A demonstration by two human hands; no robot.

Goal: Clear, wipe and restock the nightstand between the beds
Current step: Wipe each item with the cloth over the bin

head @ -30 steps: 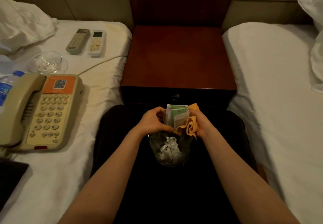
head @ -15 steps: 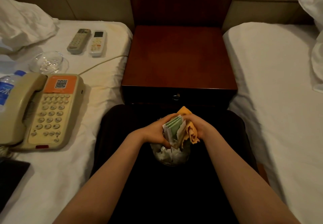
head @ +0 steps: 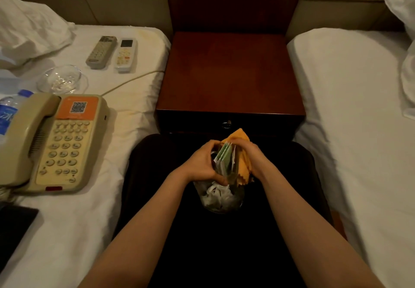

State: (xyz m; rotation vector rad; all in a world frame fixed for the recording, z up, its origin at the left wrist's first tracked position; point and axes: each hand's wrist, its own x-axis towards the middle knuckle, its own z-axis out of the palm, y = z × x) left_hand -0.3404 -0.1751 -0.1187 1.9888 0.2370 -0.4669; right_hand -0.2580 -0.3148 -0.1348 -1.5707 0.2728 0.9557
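Two white beds flank the nightstand (head: pixel 231 72), whose reddish wooden top is bare; its drawer front faces the person. On the left bed (head: pixel 125 198) a beige telephone (head: pixel 56 144) lies near the front edge, its long axis running front to back. Toward the back edge, a grey remote (head: pixel 101 52) and a white remote (head: pixel 125 54) lie side by side, pointing at the headboard, with a glass dish (head: pixel 62 79) between them and the phone.

In front of the drawer, over a clear container (head: pixel 221 200) of crumpled paper, the left hand (head: pixel 202 164) curls its fingers round a stack of packets (head: pixel 224 158). The stack stands on edge, its long axis pointing toward the nightstand. The right hand (head: pixel 253 155) closes on the stack's other side, gripping an orange cloth (head: pixel 243 166) against it.
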